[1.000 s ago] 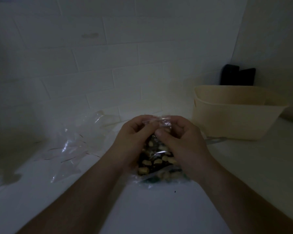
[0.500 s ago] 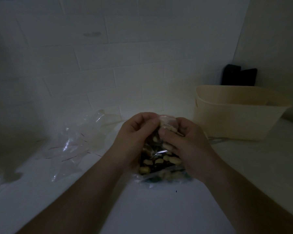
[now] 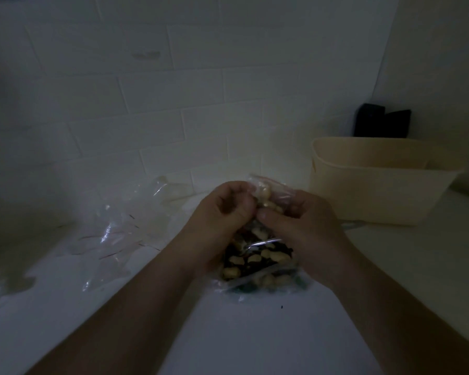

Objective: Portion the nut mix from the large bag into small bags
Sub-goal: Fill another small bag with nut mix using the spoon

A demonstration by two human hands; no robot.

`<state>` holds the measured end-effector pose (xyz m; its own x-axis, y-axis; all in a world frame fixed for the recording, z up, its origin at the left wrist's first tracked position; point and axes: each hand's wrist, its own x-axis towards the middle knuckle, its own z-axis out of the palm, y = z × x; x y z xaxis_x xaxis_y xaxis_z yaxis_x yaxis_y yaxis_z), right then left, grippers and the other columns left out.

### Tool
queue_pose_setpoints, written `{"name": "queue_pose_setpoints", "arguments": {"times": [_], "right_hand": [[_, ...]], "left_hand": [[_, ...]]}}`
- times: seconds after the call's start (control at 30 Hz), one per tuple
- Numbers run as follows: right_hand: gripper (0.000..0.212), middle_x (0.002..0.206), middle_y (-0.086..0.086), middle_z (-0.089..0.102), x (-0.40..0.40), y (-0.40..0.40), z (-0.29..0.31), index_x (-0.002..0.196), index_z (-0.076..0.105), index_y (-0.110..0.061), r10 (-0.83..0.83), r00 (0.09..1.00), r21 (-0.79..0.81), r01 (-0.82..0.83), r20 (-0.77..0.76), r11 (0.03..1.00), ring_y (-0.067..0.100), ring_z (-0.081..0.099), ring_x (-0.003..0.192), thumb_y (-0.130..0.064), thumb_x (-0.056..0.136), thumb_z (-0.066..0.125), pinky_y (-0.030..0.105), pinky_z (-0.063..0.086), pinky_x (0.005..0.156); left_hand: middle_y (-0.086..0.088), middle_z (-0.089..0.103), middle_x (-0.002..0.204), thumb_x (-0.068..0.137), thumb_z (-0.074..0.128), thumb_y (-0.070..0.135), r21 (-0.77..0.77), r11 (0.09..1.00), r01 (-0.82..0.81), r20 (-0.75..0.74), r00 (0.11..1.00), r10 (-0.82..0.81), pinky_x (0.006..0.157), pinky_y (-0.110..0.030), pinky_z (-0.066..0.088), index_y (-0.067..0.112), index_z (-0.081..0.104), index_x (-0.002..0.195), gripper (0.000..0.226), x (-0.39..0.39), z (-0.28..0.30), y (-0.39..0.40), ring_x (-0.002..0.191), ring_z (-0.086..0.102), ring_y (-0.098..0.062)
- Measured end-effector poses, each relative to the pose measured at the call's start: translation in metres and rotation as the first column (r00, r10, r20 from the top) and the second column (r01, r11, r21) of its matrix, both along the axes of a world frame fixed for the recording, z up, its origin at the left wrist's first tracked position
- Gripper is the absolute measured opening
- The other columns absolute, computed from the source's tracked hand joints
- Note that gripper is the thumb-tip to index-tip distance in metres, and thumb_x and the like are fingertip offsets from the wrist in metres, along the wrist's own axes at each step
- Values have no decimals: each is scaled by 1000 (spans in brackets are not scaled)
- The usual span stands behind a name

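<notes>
Both hands work at a small bag (image 3: 271,193) of nuts held just above the large bag (image 3: 257,262), which lies on the counter (image 3: 255,334) toward its back edge. The left hand (image 3: 222,220) is curled, pinching the small bag's top; the right hand (image 3: 306,228) grips its other side (the dim light makes the exact pinch hard to read). If either pinch slips before the top is closed, nuts would probably spill across the counter.

Both forearms converging, left hand (image 3: 225,212) and right hand (image 3: 306,228) curled, thumbs nearly touching.
</notes>
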<state>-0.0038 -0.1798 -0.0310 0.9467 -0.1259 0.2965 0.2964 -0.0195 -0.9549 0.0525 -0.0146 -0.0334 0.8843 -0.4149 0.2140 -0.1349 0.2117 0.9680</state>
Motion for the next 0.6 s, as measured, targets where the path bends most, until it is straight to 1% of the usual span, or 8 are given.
{"name": "queue_pose_setpoints", "arguments": {"times": [0.07, 0.13, 0.23, 0.3, 0.4, 0.5, 0.53, 0.6], "right_hand": [[26, 104, 7, 80, 1, -5, 0, 115, 78, -23, -17, 1000, 13, 17, 18, 1000, 28, 77, 99, -11, 92, 75, 54, 59, 93], [17, 101, 8, 80, 3, -6, 0, 110, 78, -20, -35, 999, 15, 35, 25, 999, 30, 77, 96, -20, 93, 74, 58, 59, 92], [24, 99, 7, 80, 4, -5, -2, 107, 80, -20, -44, 999, -37, 44, -1, 998, 28, 77, 95, -33, 87, 78, 57, 60, 90], [12, 96, 6, 80, 4, -4, -3, 102, 82, -22, -42, 999, -19, 42, -5, 999, 25, 78, 93, -23, 91, 77, 52, 61, 85], [16, 95, 6, 80, 4, -3, -1, 100, 81, -21, -67, 998, 22, 67, 12, 998, 25, 78, 91, -10, 94, 72, 47, 62, 79], [13, 92, 7, 79, 4, -1, 2, 93, 79, -24, -126, 992, 65, 124, 21, 990, 28, 78, 88, -12, 93, 73, 50, 63, 78], [11, 91, 8, 79, 5, -2, 3, 91, 79, -22, -128, 992, 63, 126, 18, 990, 30, 77, 88, -15, 95, 72, 51, 63, 78], [17, 89, 11, 78, 4, -1, 4, 87, 78, -16, -135, 991, 80, 136, -9, 988, 33, 77, 87, -21, 99, 67, 52, 63, 79]], "left_hand": [[-20, 74, 120, 88, 73, 16, 89, 994, 70, 38, 997, -73, 97, -43, 57, 2, 65, 126, 41, -1, -2, 1, 109, 72, -34], [-25, 73, 118, 86, 75, 11, 112, 990, 89, 31, 995, -93, 102, -50, 56, 0, 65, 123, 39, 0, -4, 2, 109, 72, -38], [-26, 72, 119, 81, 81, 7, 165, 984, 73, 61, 995, -84, 106, -62, 51, -3, 63, 122, 46, -1, -4, 2, 115, 69, -44], [-18, 74, 121, 81, 82, 12, 203, 977, 64, 89, 993, -83, 106, -59, 52, 1, 63, 125, 49, -3, -3, 1, 117, 70, -36], [-11, 75, 121, 83, 80, 18, 209, 977, 35, 109, 992, -59, 106, -57, 53, 6, 66, 125, 47, -6, -1, -2, 116, 71, -31], [-13, 76, 112, 78, 82, 12, 188, 982, -4, 110, 994, -17, 101, -52, 57, 6, 66, 114, 40, -3, -3, -2, 108, 73, -30], [-13, 76, 106, 76, 84, 14, 188, 982, -16, 108, 994, -4, 98, -50, 58, 10, 67, 108, 37, -3, -3, -3, 102, 73, -27], [-13, 75, 100, 69, 88, 24, 183, 983, -11, 97, 995, -7, 94, -50, 57, 21, 69, 99, 36, -3, -2, -3, 95, 71, -26]]}}
